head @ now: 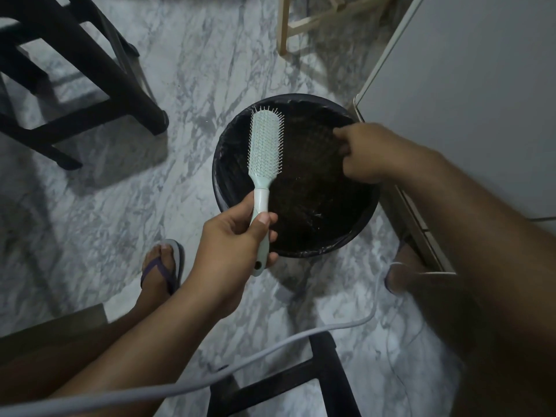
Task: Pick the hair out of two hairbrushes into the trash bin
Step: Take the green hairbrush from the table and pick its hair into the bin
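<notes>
left grip [237, 236]: wrapped round the brush handle, thumb on top. Looks like a solid hold.
brush [266, 142]: pale green, bristles facing me. The head hangs over the left part of the bin opening. Bristles look mostly clean from here, but I can't rule out fine strands.
right grip [361, 155]: over the right side of the bin, fingertips bunched together. It's blurry w/ a dark liner behind, so I can't tell if any hair is pinched in there.
bin [219, 182]: black, lined, on the marble floor [210, 70], right beside a white cabinet [466, 85].
step imo: dropping a tuft in, or going back for another.
doing it well: keep the brush head over the opening so strays fall inside. Pinch low at the bristle roots and pull along the rows, not across. Spread the fingers wide over the liner, bc hair clings.
2nd brush: not in view.
</notes>
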Motion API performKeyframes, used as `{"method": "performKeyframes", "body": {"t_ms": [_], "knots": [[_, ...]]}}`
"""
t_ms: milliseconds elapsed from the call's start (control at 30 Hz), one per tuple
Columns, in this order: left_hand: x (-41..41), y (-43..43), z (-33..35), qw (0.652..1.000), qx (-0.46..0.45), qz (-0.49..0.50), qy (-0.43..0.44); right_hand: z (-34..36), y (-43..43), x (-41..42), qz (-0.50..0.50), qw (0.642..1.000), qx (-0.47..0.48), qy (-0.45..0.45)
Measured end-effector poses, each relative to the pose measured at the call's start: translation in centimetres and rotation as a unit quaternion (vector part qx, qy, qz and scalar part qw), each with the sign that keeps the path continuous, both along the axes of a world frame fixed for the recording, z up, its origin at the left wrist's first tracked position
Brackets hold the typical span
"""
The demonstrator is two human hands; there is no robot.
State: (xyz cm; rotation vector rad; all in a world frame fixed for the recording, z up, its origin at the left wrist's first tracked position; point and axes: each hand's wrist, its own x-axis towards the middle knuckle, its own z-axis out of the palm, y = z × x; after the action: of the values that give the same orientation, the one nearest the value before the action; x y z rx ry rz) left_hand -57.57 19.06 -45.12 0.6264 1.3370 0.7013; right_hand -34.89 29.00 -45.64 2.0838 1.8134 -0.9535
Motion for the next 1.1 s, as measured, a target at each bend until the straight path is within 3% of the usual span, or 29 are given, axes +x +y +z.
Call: {"method": "performKeyframes", "body": {"t_ms": [133, 200, 233, 300, 333, 367, 567, 767, 867, 967, 1100], "knots": [[0.0, -0.1, 0.0, 1.0, 0.006, -0.005, 0.009, 0.2, 0.3, 0.6, 0.011, 0.999, 0.015, 0.038], [0.0, -0.1, 0.0, 1.0, 0.007, -0.008, 0.005, 0.1, 0.1, -0.1, 0.029, 0.992, 0.03, 0.123], [0.1, -0.2, 0.0, 1.0, 0.008, -0.01, 0.002, 0.2, -0.4, -0.9, -0.002, 0.975, 0.017, 0.222], [0.2, -0.2, 0.1, 1.0, 0.01, -0.016, -0.003, -0.3, -1.1, -2.3, -0.099, 0.897, -0.045, 0.429], [0.2, -0.2, 0.1, 1.0, 0.011, -0.019, -0.004, -0.8, -1.4, -3.0, -0.129, 0.859, -0.072, 0.49], [0.3, -0.2, 0.2, 1.0, 0.013, -0.022, -0.004, -0.9, -1.6, -3.6, -0.136, 0.847, -0.088, 0.506], [0.0, 0.1, 0.2, 1.0, 0.014, -0.017, 0.0, -0.4, -1.1, -2.7, -0.1, 0.923, 0.012, 0.372], [0.1, -0.1, 0.2, 1.0, 0.004, -0.012, -0.011, -1.2, -1.2, -2.1, -0.073, 0.942, 0.02, 0.326], [0.3, -0.3, 0.0, 1.0, -0.009, 0.001, -0.007, -1.4, -1.1, -2.5, -0.059, 0.961, 0.09, 0.253], [0.3, -0.3, -0.2, 0.999, -0.037, 0.025, -0.007, -0.1, -0.6, -2.5, -0.076, 0.947, 0.205, 0.234], [-0.1, -0.2, -0.5, 0.997, -0.057, 0.041, -0.012, 2.7, 0.0, -1.7, -0.16, 0.871, 0.272, 0.377]]}}
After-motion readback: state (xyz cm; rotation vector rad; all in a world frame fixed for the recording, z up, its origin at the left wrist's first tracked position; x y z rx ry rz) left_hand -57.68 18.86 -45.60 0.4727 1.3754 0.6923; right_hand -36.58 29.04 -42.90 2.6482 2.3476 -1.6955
